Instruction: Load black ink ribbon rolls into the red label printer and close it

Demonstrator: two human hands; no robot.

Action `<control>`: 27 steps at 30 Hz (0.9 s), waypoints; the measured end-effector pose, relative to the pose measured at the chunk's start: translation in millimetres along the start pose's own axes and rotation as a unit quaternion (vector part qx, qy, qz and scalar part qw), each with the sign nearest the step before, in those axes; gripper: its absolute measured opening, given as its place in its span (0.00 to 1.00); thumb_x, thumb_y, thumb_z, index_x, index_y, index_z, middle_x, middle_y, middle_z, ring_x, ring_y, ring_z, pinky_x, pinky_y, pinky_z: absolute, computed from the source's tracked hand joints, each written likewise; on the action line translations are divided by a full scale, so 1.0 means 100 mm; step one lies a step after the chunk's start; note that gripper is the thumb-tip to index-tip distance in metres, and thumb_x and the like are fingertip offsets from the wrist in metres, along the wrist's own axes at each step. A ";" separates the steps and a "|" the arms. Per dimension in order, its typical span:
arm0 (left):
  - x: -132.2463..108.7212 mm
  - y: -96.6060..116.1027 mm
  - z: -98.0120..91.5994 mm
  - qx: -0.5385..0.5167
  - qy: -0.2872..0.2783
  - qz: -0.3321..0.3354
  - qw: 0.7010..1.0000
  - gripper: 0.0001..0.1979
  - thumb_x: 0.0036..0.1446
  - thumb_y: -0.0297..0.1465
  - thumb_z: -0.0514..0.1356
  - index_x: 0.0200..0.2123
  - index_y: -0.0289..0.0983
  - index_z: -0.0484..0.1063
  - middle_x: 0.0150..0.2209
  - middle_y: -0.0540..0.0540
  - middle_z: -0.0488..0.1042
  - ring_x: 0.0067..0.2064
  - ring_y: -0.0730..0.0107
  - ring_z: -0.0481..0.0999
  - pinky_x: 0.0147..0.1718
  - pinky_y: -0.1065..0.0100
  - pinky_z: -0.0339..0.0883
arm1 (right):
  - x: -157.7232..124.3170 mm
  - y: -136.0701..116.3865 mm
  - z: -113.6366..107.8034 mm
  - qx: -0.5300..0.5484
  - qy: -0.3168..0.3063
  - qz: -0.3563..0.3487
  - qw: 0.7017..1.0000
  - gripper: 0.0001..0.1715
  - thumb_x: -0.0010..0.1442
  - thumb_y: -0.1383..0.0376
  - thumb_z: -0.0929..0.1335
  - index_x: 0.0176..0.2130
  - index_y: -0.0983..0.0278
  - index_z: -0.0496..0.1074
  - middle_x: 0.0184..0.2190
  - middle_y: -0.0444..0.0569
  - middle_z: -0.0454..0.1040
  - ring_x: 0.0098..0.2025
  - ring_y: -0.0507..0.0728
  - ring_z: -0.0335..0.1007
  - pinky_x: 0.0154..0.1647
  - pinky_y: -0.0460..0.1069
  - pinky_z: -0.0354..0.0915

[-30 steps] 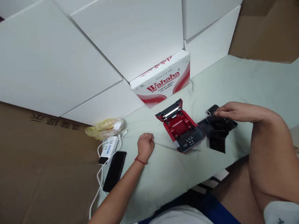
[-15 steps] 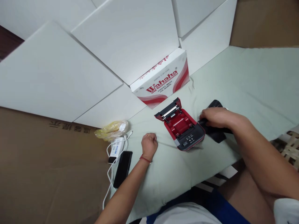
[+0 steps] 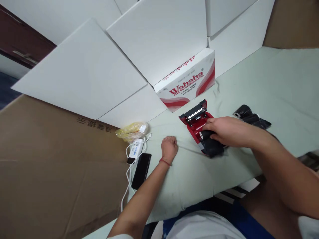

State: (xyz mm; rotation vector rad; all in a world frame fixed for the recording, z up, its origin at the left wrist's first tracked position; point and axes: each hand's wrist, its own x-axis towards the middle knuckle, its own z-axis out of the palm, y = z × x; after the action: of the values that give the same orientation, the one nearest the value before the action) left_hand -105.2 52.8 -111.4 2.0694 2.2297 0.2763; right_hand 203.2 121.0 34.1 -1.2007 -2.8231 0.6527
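Observation:
A small red and black portable printer (image 3: 195,121) lies on the cloth-covered table, its lid raised and its red paper bay exposed. My right hand (image 3: 225,131) grips a black paper roll (image 3: 206,134) with a pale core at the near side of the bay. A dark loose flap (image 3: 213,147) hangs from that roll across the printer's front panel. My left hand (image 3: 169,147) rests as a loose fist on the cloth, left of the printer, with no object showing in it. More black rolls (image 3: 251,118) lie right of my right hand.
Behind the printer stands a white and red Wahaha box (image 3: 188,84) against large white boxes (image 3: 159,43). Left of my left hand are a black phone (image 3: 141,171), a white cable (image 3: 128,179), a small white box (image 3: 136,149) and a yellow plastic bag (image 3: 132,131).
My right hand has moved left from the black rolls to the printer, bringing one roll over its bay. My left hand stays on the table. The view has shifted slightly.

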 end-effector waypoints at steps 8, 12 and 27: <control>0.00 0.01 0.01 -0.002 -0.011 -0.003 1.000 0.13 0.47 0.15 0.55 0.25 0.41 0.67 0.30 0.43 0.75 0.40 0.56 0.74 0.42 0.59 0.62 | 0.40 -0.31 0.24 -0.072 -0.050 0.112 0.990 0.27 0.69 0.70 0.56 0.55 0.64 0.77 0.57 0.61 0.77 0.50 0.67 0.77 0.38 0.54 0.67; 0.00 0.02 0.00 0.000 -0.014 -0.004 1.000 0.14 0.47 0.15 0.55 0.25 0.41 0.67 0.30 0.43 0.75 0.40 0.56 0.74 0.42 0.58 0.62 | 0.54 -0.27 0.27 -0.061 -0.055 0.119 0.990 0.31 0.68 0.72 0.55 0.60 0.63 0.76 0.52 0.61 0.80 0.50 0.68 0.78 0.40 0.55 0.67; -0.02 -0.02 0.00 -0.060 0.001 -0.017 0.998 0.14 0.45 0.15 0.54 0.22 0.41 0.64 0.28 0.45 0.73 0.38 0.58 0.74 0.44 0.59 0.65 | -0.40 0.26 0.54 0.064 0.027 -0.156 0.985 0.28 0.63 0.70 0.63 0.57 0.57 0.81 0.61 0.51 0.78 0.63 0.65 0.74 0.65 0.62 0.69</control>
State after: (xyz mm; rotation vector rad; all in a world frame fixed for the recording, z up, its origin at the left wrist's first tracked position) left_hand -107.0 50.7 -112.1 1.9708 2.1887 0.3988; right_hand 240.6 89.5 -18.5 -0.7230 -2.7857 0.7526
